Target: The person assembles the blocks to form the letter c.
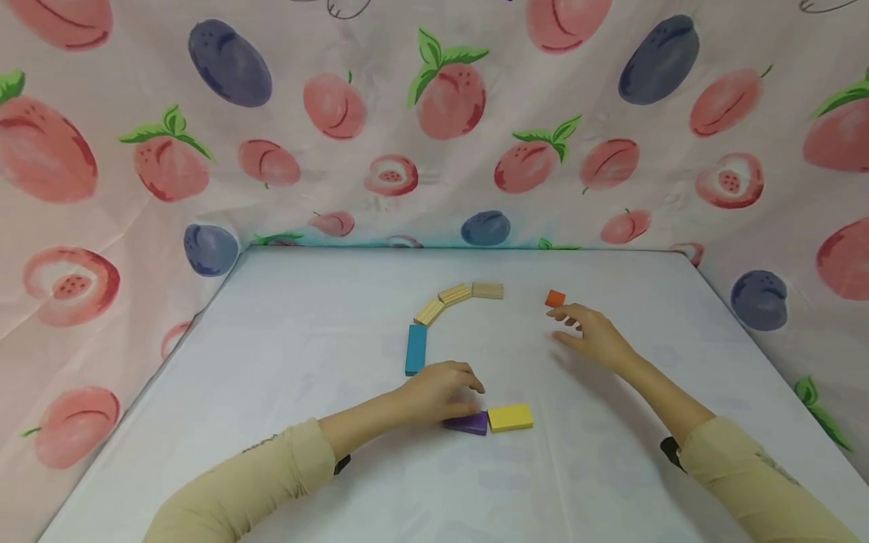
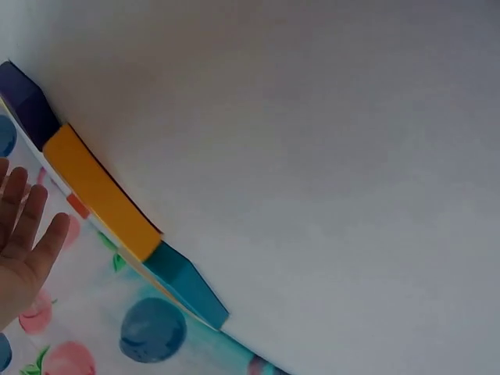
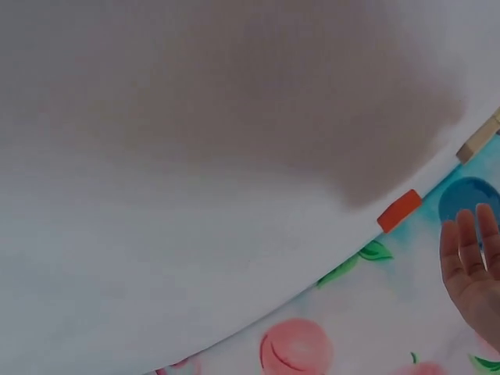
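Note:
My left hand (image 1: 437,392) hovers over the near left part of a curve of wooden blocks, fingers bent loosely with nothing between them. Below it a purple block (image 1: 468,424) is partly covered, meeting a yellow block (image 1: 511,417) at its right. A blue block (image 1: 416,350) lies just beyond that hand. In the left wrist view, an orange-yellow block (image 2: 101,191) shows between the purple and blue ones; the hand hides it from the head view. My right hand (image 1: 597,339) is beside a small orange-red block (image 1: 555,299), thumb and fingers apart.
Past the blue block, three plain wood blocks continue the curve: one slanted (image 1: 430,311), a middle one (image 1: 455,293), and an end one (image 1: 487,290). A white cloth (image 1: 305,324) covers the table. A fruit-printed curtain (image 1: 434,188) stands along its back and sides.

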A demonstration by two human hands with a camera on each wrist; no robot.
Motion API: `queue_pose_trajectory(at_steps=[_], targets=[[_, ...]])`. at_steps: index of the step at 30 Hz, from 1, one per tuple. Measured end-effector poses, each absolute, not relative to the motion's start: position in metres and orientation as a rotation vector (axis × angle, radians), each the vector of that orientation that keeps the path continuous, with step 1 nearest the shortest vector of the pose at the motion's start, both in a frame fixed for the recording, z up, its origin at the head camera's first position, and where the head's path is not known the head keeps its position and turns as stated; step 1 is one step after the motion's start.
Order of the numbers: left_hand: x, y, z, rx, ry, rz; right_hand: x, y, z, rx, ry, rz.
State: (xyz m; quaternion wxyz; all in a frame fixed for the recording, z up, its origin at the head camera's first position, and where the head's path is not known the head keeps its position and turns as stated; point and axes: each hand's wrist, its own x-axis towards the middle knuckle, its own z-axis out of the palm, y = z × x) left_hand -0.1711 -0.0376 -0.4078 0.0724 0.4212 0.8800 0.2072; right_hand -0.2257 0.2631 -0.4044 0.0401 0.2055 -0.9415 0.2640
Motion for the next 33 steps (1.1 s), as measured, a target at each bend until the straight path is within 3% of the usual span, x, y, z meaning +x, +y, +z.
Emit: queue_pose_trajectory(at_steps=[22,33], targets=[[-0.157,0.0,-0.418,1.173,2.648,0.603,-0.264,0.283,-0.415,0.546,-2.944,0.773],[-0.153,0.006,-0.416,1.198,2.661,0.526,-0.282,0.291,-0.414,0.706,-2.926,0.781]])
